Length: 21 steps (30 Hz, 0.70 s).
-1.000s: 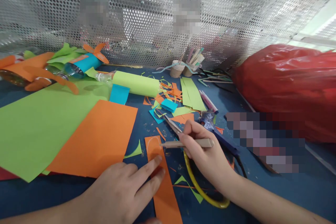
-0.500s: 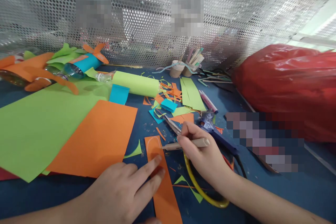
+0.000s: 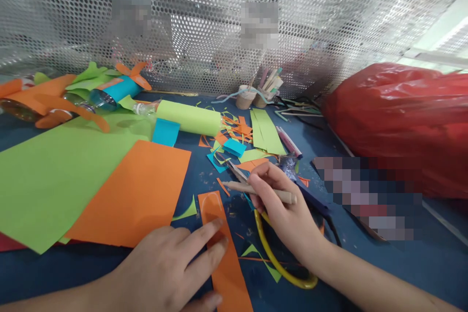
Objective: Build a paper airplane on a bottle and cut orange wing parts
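My left hand [image 3: 175,258] lies on a long orange paper strip [image 3: 232,273], its fingers stretched out and pressing on it. A pale rounded outline shows near the strip's far end. My right hand [image 3: 283,204] grips a beige pen [image 3: 261,190] between thumb and fingers, its tip pointing left, past the strip's far end. Metal scissor blades [image 3: 237,172] stick out beyond my right hand; the rest of the scissors is hidden. A yellow loop [image 3: 268,251] lies below my right wrist. A dark blue glue gun [image 3: 310,195] is partly covered by that hand.
Large green [image 3: 73,165] and orange sheets [image 3: 139,190] cover the left. Paper-wrapped bottles [image 3: 188,117] stand or lie behind them. Paper scraps [image 3: 234,146], green strips [image 3: 266,131] and a cup of pens [image 3: 261,97] are farther back. A red plastic bag [image 3: 402,126] bulges at right.
My right hand has drawn the pen away from the outline on the orange strip, moving it farther back. The strip has shifted slightly left under my left hand.
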Each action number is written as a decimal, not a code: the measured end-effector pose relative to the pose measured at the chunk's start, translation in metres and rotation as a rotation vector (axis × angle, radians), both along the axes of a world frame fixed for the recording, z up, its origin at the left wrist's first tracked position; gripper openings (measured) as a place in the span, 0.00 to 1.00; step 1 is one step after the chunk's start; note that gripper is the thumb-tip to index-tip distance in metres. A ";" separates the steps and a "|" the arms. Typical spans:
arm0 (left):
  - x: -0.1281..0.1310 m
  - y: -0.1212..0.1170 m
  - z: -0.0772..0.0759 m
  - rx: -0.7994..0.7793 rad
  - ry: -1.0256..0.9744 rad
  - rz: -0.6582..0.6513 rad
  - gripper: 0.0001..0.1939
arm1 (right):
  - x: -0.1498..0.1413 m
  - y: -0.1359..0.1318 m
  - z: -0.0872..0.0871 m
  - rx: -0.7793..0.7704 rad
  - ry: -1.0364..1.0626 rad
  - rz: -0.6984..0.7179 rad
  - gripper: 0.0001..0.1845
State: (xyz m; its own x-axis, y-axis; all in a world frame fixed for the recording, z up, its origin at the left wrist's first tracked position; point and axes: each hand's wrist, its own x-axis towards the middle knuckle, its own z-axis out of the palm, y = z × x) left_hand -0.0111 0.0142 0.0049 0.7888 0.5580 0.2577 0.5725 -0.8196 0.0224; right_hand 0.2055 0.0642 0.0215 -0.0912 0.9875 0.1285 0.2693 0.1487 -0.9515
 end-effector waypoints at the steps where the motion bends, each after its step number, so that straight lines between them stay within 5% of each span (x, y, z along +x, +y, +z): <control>1: 0.000 0.000 0.000 0.016 -0.032 0.010 0.22 | -0.001 0.000 0.001 0.007 0.004 0.003 0.12; 10: -0.001 -0.001 0.001 -0.017 -0.292 0.000 0.17 | -0.003 -0.001 0.002 0.016 0.080 0.025 0.15; 18: -0.003 0.008 -0.003 -0.509 -0.763 0.470 0.12 | 0.007 -0.006 0.000 0.026 0.307 0.257 0.23; 21: -0.002 0.009 -0.003 -0.585 -0.822 0.500 0.13 | 0.005 -0.009 0.001 -0.023 0.360 0.329 0.17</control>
State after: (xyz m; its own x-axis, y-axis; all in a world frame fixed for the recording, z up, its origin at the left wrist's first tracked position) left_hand -0.0134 0.0237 0.0018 0.1543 0.9694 0.1911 0.4678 -0.2421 0.8500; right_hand 0.2108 0.0549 0.0230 -0.3533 0.9166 0.1873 -0.1349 0.1482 -0.9797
